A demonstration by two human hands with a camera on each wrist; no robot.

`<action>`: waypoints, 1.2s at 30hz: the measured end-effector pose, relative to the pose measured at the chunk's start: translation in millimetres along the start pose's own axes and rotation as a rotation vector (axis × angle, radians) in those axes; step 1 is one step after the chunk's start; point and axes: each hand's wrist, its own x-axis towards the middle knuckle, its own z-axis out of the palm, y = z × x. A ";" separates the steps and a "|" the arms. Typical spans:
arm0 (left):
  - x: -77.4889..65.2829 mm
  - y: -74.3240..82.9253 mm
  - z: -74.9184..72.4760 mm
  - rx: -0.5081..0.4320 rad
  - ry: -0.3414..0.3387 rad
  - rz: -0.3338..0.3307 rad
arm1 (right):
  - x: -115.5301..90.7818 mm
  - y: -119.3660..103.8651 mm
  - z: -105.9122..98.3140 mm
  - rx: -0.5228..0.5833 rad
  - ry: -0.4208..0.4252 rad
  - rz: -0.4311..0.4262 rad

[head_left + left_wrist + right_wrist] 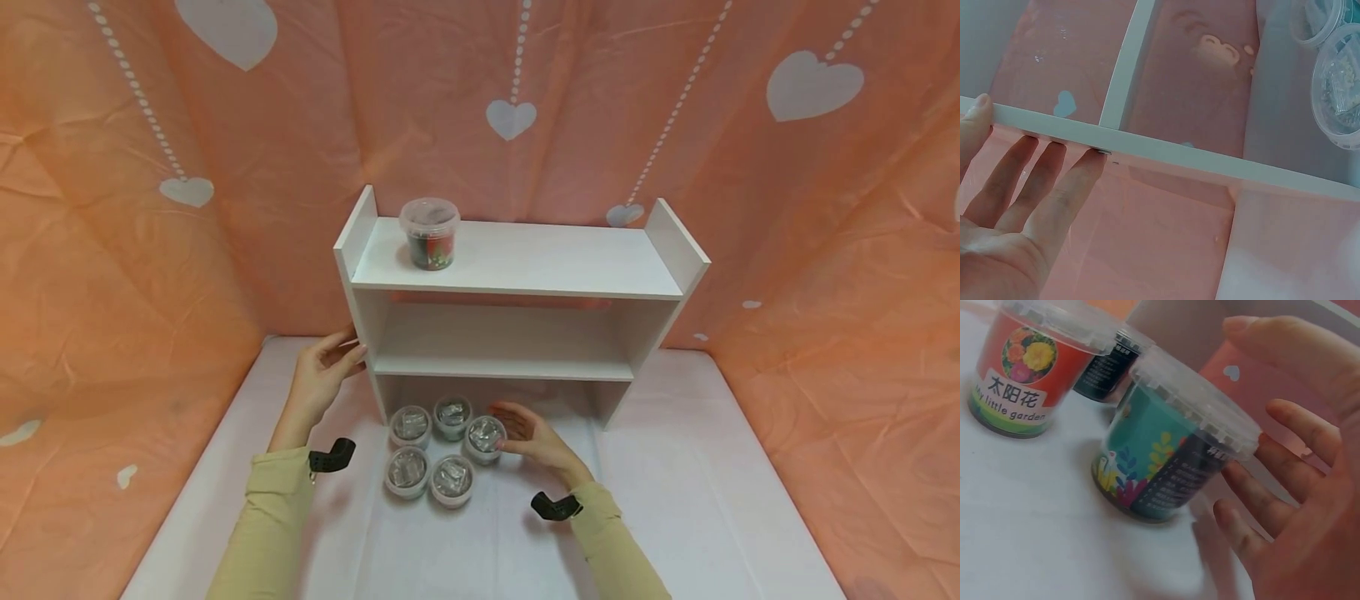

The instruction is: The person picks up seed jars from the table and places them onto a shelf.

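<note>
A white shelf unit [502, 342] stands at the back of the table. My left hand [318, 379] touches its left side panel, its fingertips [1088, 164] against the outer face and the thumb by the front edge. Several clear-lidded plastic tubs sit in a cluster before the bottom opening. My right hand [543, 446] is at the rightmost tub [484, 437], fingers spread and loosely bent beside it. The right wrist view shows this tub as teal [1147, 456], with a red tub [1029, 375] labelled "My little garden" and a dark-labelled tub [1107, 372] beyond it.
One lidded tub [431, 237] stands on the left of the top shelf. A white cloth covers the table [697, 500]. Orange-pink curtains [450, 100] with white hearts hang behind and at both sides. A black wrist camera [332, 457] sticks out from the left sleeve.
</note>
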 end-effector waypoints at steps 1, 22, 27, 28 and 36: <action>0.1 0.4 0.1 -0.002 -0.001 0.000 | 0.0 0.1 0.7 -0.018 0.000 0.006; 0.6 -0.4 -2.0 -0.025 0.011 -0.016 | -0.1 10.4 9.5 -0.069 0.029 0.079; 0.6 0.5 -0.7 -0.024 0.006 -0.012 | 0.8 13.2 9.1 -0.075 0.020 0.075; 0.6 0.8 -0.4 -0.024 0.004 -0.012 | 0.8 13.4 9.0 -0.076 0.019 0.074; -0.2 1.5 1.1 -0.029 0.010 -0.023 | 0.1 11.7 9.7 -0.073 0.006 0.081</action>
